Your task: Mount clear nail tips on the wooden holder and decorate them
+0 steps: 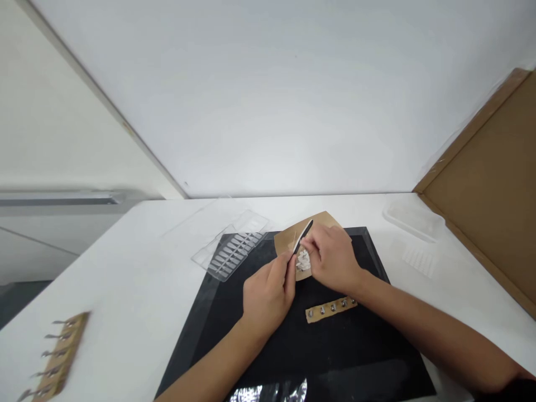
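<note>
A narrow nail file (303,237), black with a pale face, stands tilted between my two hands. My left hand (268,290) is closed, with thumb and fingers pinching the file's lower end. My right hand (333,257) is closed in a pinch beside the file's middle; whatever lies between its fingertips is too small to make out. Under both hands lies a sheet of brown paper (288,237) bearing a heap of small white pieces (303,260). Closer to me, a tan strip (316,314) with several metal studs rests on the black mat (251,357).
Clear plastic trays (234,254) with rows of nail-shaped pieces overlap the mat's far left corner. A second tan strip (62,357) with upright holders is at left. A clear container (412,220) sits far right, before a cardboard panel (494,184). A white wall stands behind.
</note>
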